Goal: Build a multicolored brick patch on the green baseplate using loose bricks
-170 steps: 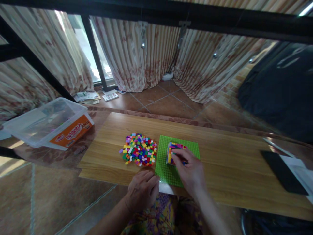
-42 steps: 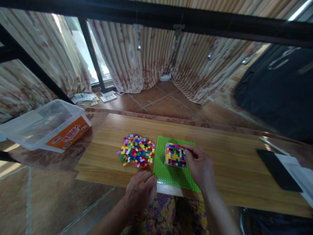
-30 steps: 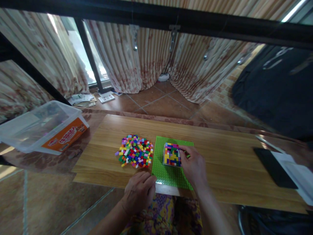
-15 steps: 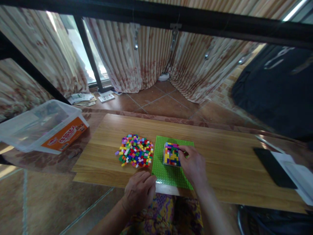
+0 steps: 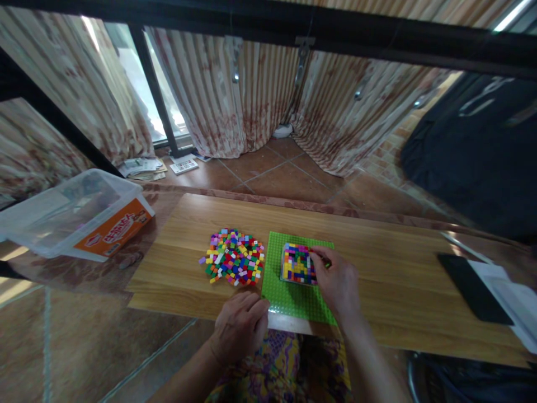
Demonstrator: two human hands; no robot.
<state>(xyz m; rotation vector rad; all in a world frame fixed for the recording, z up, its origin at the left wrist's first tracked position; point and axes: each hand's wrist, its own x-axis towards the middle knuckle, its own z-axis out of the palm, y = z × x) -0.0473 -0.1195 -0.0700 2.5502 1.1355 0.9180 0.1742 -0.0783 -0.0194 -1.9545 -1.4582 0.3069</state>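
Observation:
A green studded baseplate (image 5: 285, 302) lies on the wooden table. On it sits a square block of small multicoloured bricks (image 5: 297, 263) with a clear rim along its side. My right hand (image 5: 338, 280) is at the block's right edge, thumb and fingers pinched together; anything between the fingertips is hidden. Left of the baseplate spreads a loose pile of small coloured bricks (image 5: 235, 257). My left hand (image 5: 243, 319) rests at the table's front edge, just below the pile and beside the baseplate's near left corner. Its fingers are curled under, so their contents are hidden.
A clear plastic bin (image 5: 100, 207) with an orange label stands left of the wooden table (image 5: 390, 274). A black flat object (image 5: 472, 288) and white papers (image 5: 503, 291) lie at the right end. Striped curtains (image 5: 268, 95) hang beyond, and papers (image 5: 140, 168) lie on the floor.
My right hand has shifted slightly right, uncovering more of the brick block's right side. The left hand stays in place. The whole view has drifted a little.

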